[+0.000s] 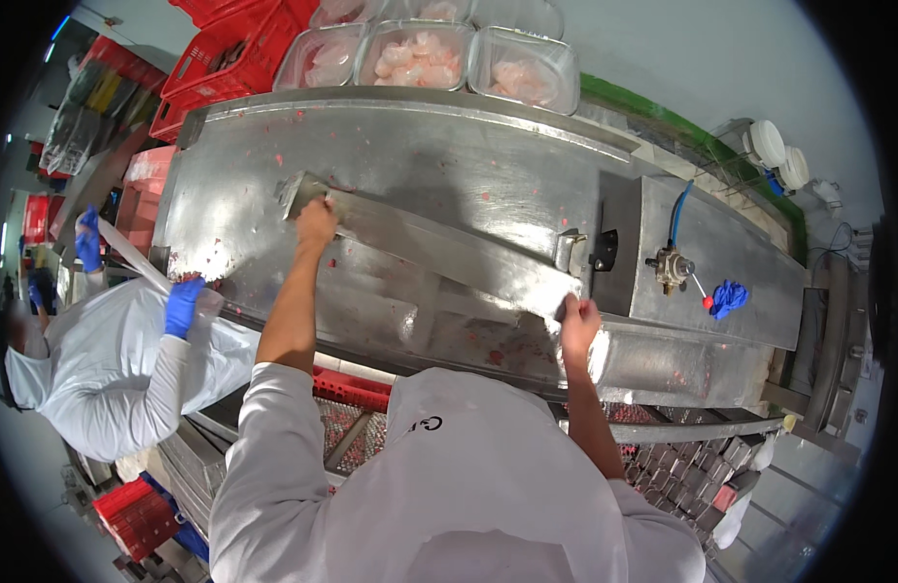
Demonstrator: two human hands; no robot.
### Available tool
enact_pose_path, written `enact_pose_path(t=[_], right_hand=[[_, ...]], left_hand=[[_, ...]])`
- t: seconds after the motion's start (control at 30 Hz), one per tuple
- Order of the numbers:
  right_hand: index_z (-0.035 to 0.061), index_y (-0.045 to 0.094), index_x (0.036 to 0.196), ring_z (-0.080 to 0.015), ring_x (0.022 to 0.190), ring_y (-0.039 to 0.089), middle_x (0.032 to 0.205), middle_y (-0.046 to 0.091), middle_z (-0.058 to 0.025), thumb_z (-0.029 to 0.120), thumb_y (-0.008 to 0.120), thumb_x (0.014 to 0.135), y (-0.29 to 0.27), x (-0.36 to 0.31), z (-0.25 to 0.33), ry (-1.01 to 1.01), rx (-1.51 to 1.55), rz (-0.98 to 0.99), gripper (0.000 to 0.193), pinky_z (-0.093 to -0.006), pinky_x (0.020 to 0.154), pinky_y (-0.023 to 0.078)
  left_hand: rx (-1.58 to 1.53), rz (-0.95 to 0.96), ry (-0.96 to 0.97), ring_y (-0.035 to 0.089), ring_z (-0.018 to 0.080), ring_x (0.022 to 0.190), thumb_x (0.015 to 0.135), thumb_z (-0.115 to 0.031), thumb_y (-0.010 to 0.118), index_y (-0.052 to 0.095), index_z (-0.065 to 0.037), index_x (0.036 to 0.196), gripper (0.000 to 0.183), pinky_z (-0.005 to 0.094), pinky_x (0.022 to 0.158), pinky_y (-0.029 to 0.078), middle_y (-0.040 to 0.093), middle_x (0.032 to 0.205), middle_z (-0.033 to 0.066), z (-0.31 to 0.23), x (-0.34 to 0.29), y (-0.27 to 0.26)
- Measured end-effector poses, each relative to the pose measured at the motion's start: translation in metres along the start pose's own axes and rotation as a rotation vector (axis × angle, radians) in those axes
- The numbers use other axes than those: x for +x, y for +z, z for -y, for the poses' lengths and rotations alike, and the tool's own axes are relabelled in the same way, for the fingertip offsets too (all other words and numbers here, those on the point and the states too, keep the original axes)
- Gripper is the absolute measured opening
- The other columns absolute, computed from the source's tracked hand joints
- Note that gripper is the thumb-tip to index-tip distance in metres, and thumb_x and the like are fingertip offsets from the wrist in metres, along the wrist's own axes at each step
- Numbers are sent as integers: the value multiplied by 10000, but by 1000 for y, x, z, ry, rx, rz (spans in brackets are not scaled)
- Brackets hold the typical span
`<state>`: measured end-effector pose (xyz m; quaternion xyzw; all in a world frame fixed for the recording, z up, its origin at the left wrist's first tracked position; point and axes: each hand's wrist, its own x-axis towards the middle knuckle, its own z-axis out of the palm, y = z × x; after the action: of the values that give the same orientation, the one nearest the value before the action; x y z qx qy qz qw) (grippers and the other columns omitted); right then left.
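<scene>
A long stainless-steel panel [444, 241] lies slantwise across the steel worktable [274, 136], its left end farther from me than its right. My left hand [316, 220] is closed on its left end, beside a small metal block-like end piece [299, 192]. At the near right corner, my right hand [578, 324] grips the panel's edge between thumb and fingers. Just beyond the right end stands a metal bracket [570, 251] by a dark fitting [604, 251]. Whether the panel rests on the table or is slightly raised, I cannot tell.
Small red scraps dot the tabletop. Clear tubs [417, 56] of pale pink pieces line the far edge, beside red crates [240, 58]. On the right, a steel box [750, 262] carries a valve with a lever [674, 267] and a blue glove [728, 298]. A gloved co-worker [119, 360] stands left.
</scene>
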<state>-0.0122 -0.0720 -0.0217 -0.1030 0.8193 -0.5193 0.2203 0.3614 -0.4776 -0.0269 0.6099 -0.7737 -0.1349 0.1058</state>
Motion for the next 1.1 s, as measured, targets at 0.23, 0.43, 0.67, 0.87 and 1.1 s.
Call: enact_pose_path(t=[0.23, 0.43, 0.67, 0.87, 1.1], right_hand=[[-97, 677, 1059, -434, 962, 683, 977, 709, -301, 260, 587, 852, 19, 73, 12, -86, -395, -150, 423, -449, 879, 497], [-98, 629, 938, -241, 795, 578, 822, 654, -180, 188, 557, 889, 47, 126, 0, -184, -269, -27, 299, -405, 781, 466], [-85, 601, 1201, -407, 1167, 613, 1157, 648, -281, 264, 604, 912, 26, 145, -48, -129, -690, 30, 453, -459, 1041, 445], [-38, 597, 1292, -413, 1218, 563, 1243, 628, -278, 467, 624, 928, -85, 83, 126, -771, -1174, -797, 623, -492, 1050, 431], [141, 556, 1419, -382, 1002, 682, 1309, 646, -148, 243, 601, 965, -71, -27, 149, -828, -631, -62, 467, -473, 812, 547]], left_hand=[[91, 91, -25, 606, 433, 1189, 922, -340, 667, 483, -7, 1370, 588, 526, 987, 474, 672, 1220, 224, -41, -26, -9], [63, -6, 22, 560, 411, 1211, 831, -401, 773, 279, 36, 1546, 972, 514, 1075, 394, 614, 1246, 257, -32, -44, -5], [95, -34, 30, 345, 362, 1432, 853, -315, 729, 175, 43, 1586, 987, 525, 1095, 338, 337, 1562, 233, -63, -68, 30], [134, -64, 104, 165, 491, 1501, 886, -250, 678, 215, 57, 1571, 883, 576, 1169, 229, 164, 1605, 360, -46, -82, 27], [-235, 182, 655, 137, 481, 1525, 893, -232, 648, 387, 10, 1520, 721, 618, 1187, 176, 202, 1616, 334, -289, -158, 71]])
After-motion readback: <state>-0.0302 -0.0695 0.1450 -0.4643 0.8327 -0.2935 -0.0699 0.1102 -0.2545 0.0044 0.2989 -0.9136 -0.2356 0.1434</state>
